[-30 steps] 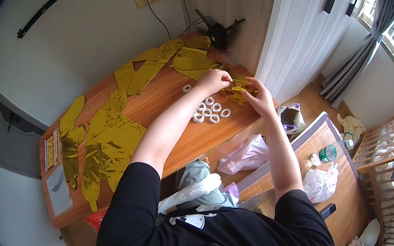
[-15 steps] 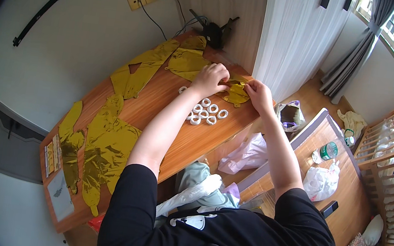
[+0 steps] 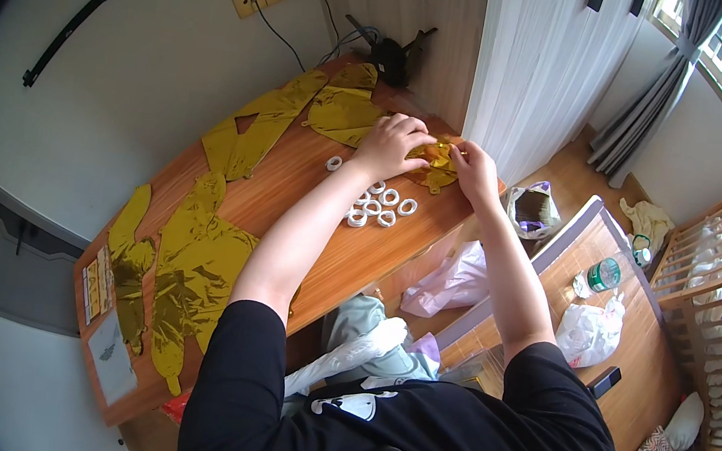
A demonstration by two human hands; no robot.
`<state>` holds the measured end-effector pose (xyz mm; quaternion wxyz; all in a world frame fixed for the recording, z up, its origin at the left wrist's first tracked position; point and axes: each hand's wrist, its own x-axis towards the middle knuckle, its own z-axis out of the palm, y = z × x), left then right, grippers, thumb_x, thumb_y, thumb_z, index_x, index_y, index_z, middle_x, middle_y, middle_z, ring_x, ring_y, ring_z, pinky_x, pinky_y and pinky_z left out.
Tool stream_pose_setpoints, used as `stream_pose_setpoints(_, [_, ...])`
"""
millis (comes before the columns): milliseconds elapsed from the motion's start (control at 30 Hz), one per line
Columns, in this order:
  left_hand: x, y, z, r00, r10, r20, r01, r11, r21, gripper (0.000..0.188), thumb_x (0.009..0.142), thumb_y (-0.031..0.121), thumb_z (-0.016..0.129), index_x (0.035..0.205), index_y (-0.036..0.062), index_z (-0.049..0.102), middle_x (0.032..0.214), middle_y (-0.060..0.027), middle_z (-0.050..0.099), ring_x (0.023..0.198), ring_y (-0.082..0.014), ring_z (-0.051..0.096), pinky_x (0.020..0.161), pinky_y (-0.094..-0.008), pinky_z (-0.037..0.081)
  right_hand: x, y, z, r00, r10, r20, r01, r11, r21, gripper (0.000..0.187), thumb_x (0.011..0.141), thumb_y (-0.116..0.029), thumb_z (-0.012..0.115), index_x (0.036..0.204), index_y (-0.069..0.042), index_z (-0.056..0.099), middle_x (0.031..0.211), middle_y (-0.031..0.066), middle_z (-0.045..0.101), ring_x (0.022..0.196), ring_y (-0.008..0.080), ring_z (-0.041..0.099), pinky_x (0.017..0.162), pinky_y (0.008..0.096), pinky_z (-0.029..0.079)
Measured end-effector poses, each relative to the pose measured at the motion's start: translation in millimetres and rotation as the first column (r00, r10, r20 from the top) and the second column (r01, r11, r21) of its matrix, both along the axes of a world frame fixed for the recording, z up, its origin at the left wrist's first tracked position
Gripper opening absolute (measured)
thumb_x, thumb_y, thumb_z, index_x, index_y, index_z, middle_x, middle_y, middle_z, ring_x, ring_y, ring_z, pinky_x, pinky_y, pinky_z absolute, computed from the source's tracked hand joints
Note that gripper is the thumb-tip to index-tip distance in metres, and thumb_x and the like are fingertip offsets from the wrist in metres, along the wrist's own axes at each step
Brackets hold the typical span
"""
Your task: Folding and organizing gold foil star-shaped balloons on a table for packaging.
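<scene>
At the far right end of the wooden desk [image 3: 328, 267], a gold foil balloon [image 3: 442, 178] lies flat between my hands. My left hand [image 3: 390, 145] has its thumb and fingers closed on the foil's left part. With thumb and forefinger, my right hand [image 3: 476, 171] pinches the upper right edge of the same balloon. Just nearer than my left hand sits a cluster of small white ribbon rolls [image 3: 386, 219], partly behind my left forearm. More flat gold foil balloons [image 3: 200, 268] are spread along the desk's left side and toward the back.
A black router [image 3: 390, 61] stands at the desk's back corner against a cabinet [image 3: 545, 76]. Right of the desk are plastic bags [image 3: 454, 283] and a low table [image 3: 630, 398] with a bottle [image 3: 602, 276]. Farther right is a wooden crib [image 3: 706, 307].
The foil between my hands has shifted and creased, catching more light. My fingers have moved slightly over it, while both forearms stay nearly in place.
</scene>
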<state>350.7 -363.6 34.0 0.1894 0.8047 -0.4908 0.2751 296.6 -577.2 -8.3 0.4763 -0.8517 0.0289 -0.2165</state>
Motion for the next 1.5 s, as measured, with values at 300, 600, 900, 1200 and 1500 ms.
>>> stream_pose_setpoints(300, [3.6,1.5,-8.0,0.997,0.038,-0.064,-0.039,0.999,-0.028,0.010,0.078,0.024,0.084,0.086,0.0197,0.080,0.108,0.0040,0.066,0.112,-0.0208,0.058,0.096,-0.0416,0.047,-2.0,2.7,3.3,0.999,0.013,-0.048,-0.013,1.000,-0.003,0.032,0.097,-0.030,0.072,0.101,0.002,0.069,0.081,0.0160,0.072,0.070,0.0210,0.066,0.068,0.0349,0.052])
stream_pose_setpoints(600, [4.6,-6.9,-7.4,0.961,0.209,-0.181,-0.230,0.968,-0.101,0.006,0.076,0.025,0.086,0.079,0.0228,0.081,0.106,0.0049,0.066,0.110,-0.0214,0.058,0.099,-0.0425,0.041,-6.6,5.0,6.3,0.997,0.081,-0.009,-0.080,0.994,0.068,0.035,0.095,-0.030,0.075,0.106,0.002,0.069,0.087,0.0175,0.073,0.077,0.0217,0.069,0.073,0.0344,0.054])
stream_pose_setpoints(900, [-13.1,3.6,1.3,0.950,0.292,-0.112,-0.288,0.956,0.052,0.025,0.081,0.036,0.083,0.089,0.0177,0.067,0.096,0.0006,0.065,0.104,-0.0229,0.061,0.090,-0.0437,0.042,9.1,-2.4,13.2,0.990,0.100,-0.102,-0.117,0.977,-0.181,0.031,0.088,-0.021,0.075,0.111,-0.001,0.071,0.093,0.0219,0.073,0.090,0.0389,0.072,0.080,0.0436,0.056])
stream_pose_setpoints(1200, [-11.9,18.4,-5.1,0.793,0.608,-0.031,-0.542,0.728,0.420,0.046,0.080,0.064,0.074,0.088,0.0188,0.078,0.090,-0.0018,0.071,0.091,-0.0208,0.068,0.101,-0.0427,0.039,74.0,44.2,134.0,0.998,0.068,-0.010,-0.060,0.804,-0.591,0.026,0.095,-0.027,0.059,0.107,-0.009,0.073,0.106,0.0164,0.074,0.100,0.0391,0.069,0.087,0.0479,0.056])
stream_pose_setpoints(1500, [1.4,10.8,7.7,0.679,0.712,-0.177,-0.530,0.642,0.554,0.086,0.078,0.082,0.064,0.132,0.0145,0.067,0.137,-0.0150,0.061,0.132,-0.0315,0.055,0.123,-0.0565,0.023,74.5,48.5,303.3,0.773,-0.057,0.632,0.438,0.770,-0.465,0.024,0.098,-0.034,0.059,0.109,-0.018,0.073,0.100,0.0109,0.075,0.093,0.0357,0.071,0.080,0.0463,0.057])
